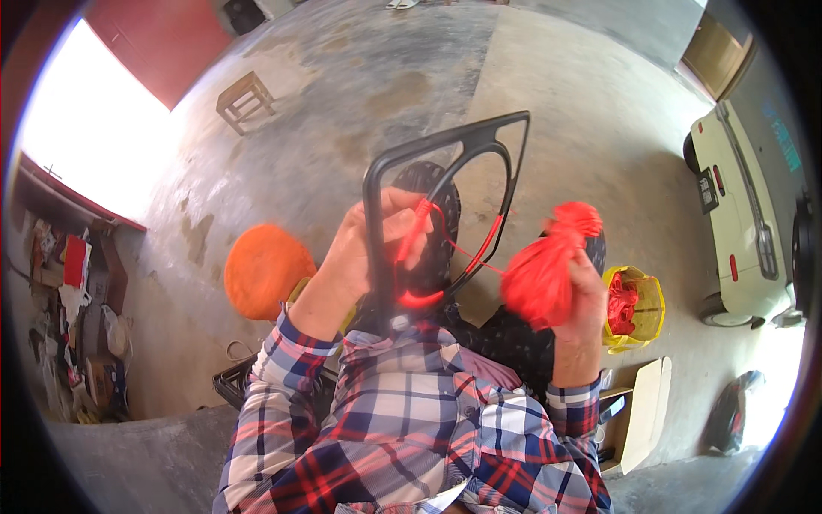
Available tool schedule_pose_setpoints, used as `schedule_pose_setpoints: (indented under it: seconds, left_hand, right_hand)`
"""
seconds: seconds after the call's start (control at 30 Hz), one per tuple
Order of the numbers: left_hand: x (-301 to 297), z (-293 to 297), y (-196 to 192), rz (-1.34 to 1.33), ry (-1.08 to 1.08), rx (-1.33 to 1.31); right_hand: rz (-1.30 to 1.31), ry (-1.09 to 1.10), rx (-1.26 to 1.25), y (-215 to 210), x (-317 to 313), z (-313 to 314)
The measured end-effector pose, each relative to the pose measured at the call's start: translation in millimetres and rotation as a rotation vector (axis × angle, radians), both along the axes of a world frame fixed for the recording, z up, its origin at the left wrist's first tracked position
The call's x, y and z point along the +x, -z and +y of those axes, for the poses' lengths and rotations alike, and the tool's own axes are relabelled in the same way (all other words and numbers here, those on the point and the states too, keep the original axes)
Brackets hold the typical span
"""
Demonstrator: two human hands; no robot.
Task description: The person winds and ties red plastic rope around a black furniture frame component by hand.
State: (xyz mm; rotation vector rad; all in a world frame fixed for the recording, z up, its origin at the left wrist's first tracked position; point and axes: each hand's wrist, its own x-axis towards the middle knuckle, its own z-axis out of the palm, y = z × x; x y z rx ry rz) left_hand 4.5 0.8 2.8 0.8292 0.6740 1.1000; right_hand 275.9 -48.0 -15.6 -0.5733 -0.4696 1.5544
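Note:
My left hand (396,227) grips a black frame (437,142) with a curved ring inside its angular outline, held up in front of my chest. Red cord is wound round parts of the ring, with a wrapped stretch (421,299) low on the curve and another beside my left fingers. In my right hand (584,295) is a loose bundle of red cord (539,278), slightly blurred. A thin strand runs from this bundle across to the frame. My right fingers are closed round the bundle and partly hidden behind it.
Right of my legs stands a yellow basket (658,307) with red material inside. Near it lies an open cardboard box (648,420). An orange round stool top (267,271) is at my left; a wooden stool (246,103) stands farther off. A pale vehicle (743,214) is at right.

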Motion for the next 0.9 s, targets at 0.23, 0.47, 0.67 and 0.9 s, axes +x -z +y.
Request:
schedule_pose_setpoints:
  seconds: [0.23, 0.47, 0.67, 0.9]
  left_hand:
    - [43, -13, -5, -0.150, 0.120, -0.136]
    - [40, -17, -1, -0.008, 0.078, -0.143]
    - [49, -17, 8, -0.217, 0.144, -0.145]
    - [50, -23, 0, -0.266, 0.136, -0.425]
  right_hand:
    - [-0.679, -0.143, 0.190, -36, -52, 27]
    - [-0.432, -0.085, 0.213, -29, -58, 12]
    - [-0.809, -0.048, 0.316, -35, -54, 17]
    - [0.126, -0.189, 0.207, 29, -34, 25]
